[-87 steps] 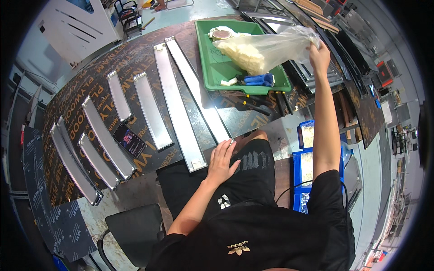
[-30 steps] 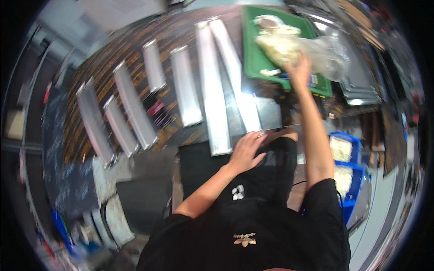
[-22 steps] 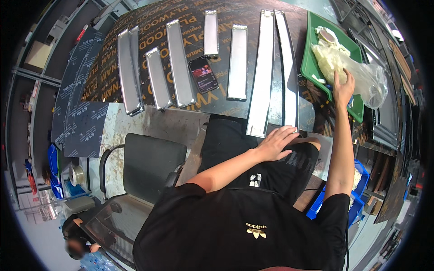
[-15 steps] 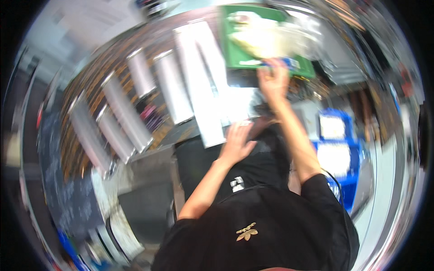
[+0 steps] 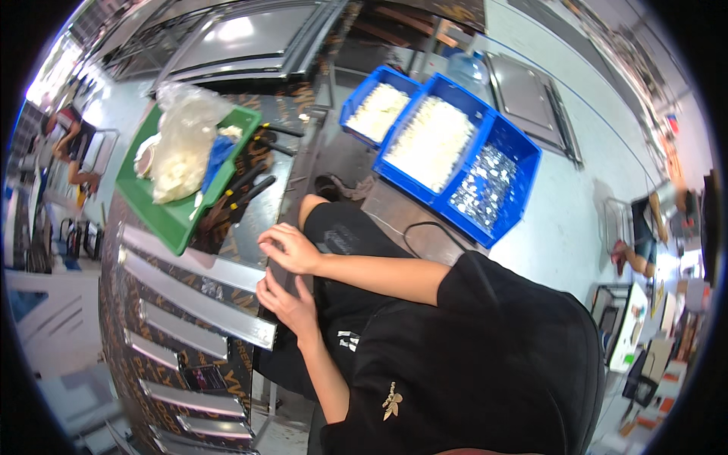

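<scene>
My right hand (image 5: 290, 247) rests at the near edge of the dark patterned table (image 5: 121, 341), fingers loosely spread, holding nothing. Just below it my left hand (image 5: 287, 301) lies flat on the same edge, beside the end of a long metal strip (image 5: 199, 303). More metal strips (image 5: 182, 337) lie side by side across the table. A green tray (image 5: 176, 224) beyond the hands carries a clear plastic bag of white parts (image 5: 178, 144) and a blue item (image 5: 219, 154). Black-handled tools (image 5: 244, 189) lie between the tray and my right hand.
Blue bins (image 5: 455, 144) with white and silvery small parts stand on the floor to my right, a water bottle (image 5: 470, 70) behind them. Metal sheets (image 5: 243, 38) lie past the tray. Other people are at the far left (image 5: 67, 129) and far right (image 5: 644, 243).
My right hand has come back from the plastic bag on the green tray to the table edge next to my left hand. The view has swung round to my right.
</scene>
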